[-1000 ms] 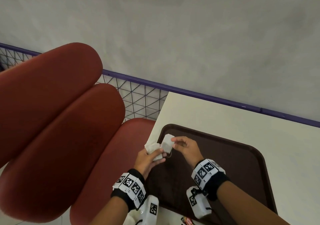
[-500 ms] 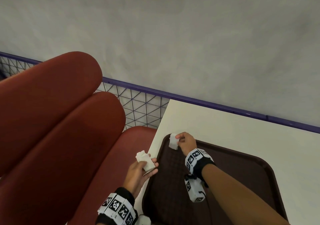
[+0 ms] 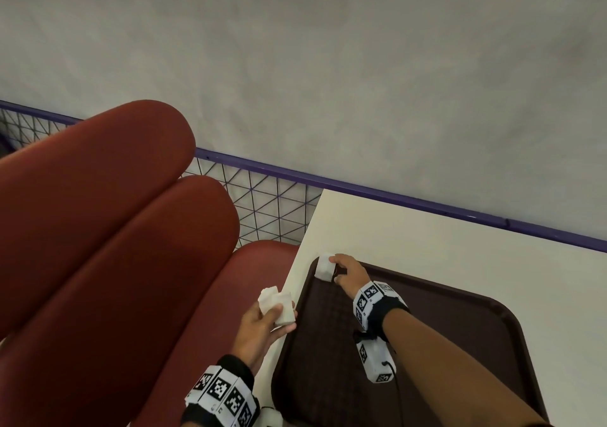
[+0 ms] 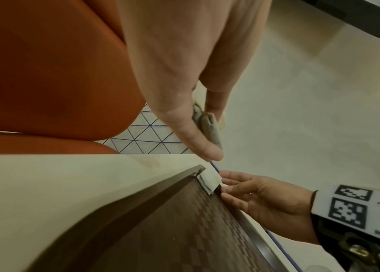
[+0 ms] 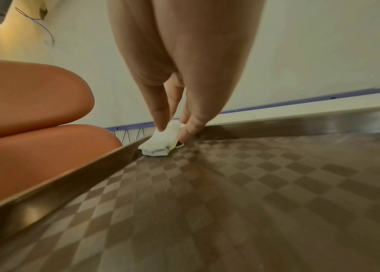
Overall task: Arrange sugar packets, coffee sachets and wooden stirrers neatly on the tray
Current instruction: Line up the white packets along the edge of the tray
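Several white packets (image 3: 277, 306) sit gripped in the left hand (image 3: 259, 328), held over the table edge (image 3: 292, 295) just beside the tray (image 3: 460, 328). In the tray's far left corner, the right hand (image 3: 348, 272) pinches one packet (image 3: 323, 267) down against the rim. Placing seems underway; next, release it squarely and fetch another.

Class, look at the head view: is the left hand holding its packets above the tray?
No: the left hand holds its white packets beside the tray, over the table edge.

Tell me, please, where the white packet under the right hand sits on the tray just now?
In the head view the white packet lies in the far left corner of the brown tray, against its rim, with the right hand pinching it.
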